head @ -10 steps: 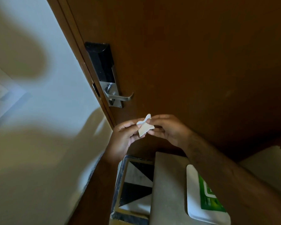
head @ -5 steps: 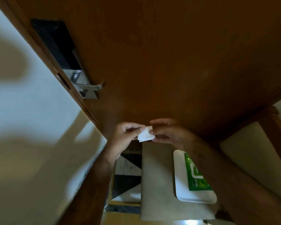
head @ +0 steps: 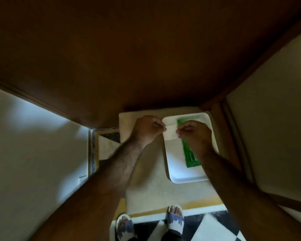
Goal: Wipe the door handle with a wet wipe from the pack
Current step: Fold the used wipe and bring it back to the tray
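Note:
A small folded white wet wipe (head: 171,132) is stretched between both hands, low in front of the brown door (head: 129,58). My left hand (head: 147,129) pinches its left edge and my right hand (head: 193,134) pinches its right edge. Below the hands a green wet wipe pack (head: 189,153) lies on a white tray (head: 177,167); my right hand and forearm cover part of the pack. The door handle is out of view.
The tray rests on a beige mat or low surface (head: 146,188) against the door's foot. A white wall (head: 33,153) is at the left, a brown door frame (head: 233,136) and pale wall at the right. My sandalled feet (head: 175,220) stand on black-and-white floor tiles.
The view has tilted down, so the handle and lock have left the frame. Both hands have dropped with the wipe to just above the tray and pulled slightly apart.

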Available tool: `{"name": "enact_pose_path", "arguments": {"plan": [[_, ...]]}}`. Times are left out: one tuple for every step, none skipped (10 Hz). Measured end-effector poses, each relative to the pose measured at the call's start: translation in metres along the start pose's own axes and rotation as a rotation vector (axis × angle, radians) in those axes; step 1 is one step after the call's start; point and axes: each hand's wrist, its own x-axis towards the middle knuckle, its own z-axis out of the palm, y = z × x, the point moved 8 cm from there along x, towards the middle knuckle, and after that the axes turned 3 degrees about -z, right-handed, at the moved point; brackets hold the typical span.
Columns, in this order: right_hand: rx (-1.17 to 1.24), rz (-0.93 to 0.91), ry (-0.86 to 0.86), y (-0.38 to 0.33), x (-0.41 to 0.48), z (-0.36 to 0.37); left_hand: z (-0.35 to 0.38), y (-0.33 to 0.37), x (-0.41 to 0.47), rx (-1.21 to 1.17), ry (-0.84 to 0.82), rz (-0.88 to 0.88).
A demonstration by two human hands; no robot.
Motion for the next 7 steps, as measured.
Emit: {"name": "enact_pose_path", "arguments": {"plan": [[-0.121, -0.059, 0.008, 0.034, 0.022, 0.007, 0.031, -0.02, 0.024, 0.008, 0.032, -0.006], [-0.315, -0.193, 0.018, 0.049, 0.046, 0.019, 0.053, -0.029, 0.047, 0.062, 0.095, 0.009], [-0.565, -0.333, -0.012, 0.049, 0.069, 0.038, 0.062, -0.028, 0.064, 0.195, 0.166, 0.049], [-0.913, -0.427, -0.064, 0.056, 0.078, 0.06, 0.073, -0.022, 0.068, 0.499, 0.237, 0.163], [-1.185, -0.495, 0.0, 0.055, 0.068, 0.069, 0.08, -0.017, 0.064, 0.698, 0.289, 0.264], [-1.198, -0.466, 0.001, 0.052, 0.065, 0.066, 0.08, -0.021, 0.062, 0.706, 0.294, 0.254], [-1.106, -0.546, 0.033, 0.031, 0.055, 0.057, 0.059, -0.016, 0.048, 0.651, 0.324, 0.284]]}}
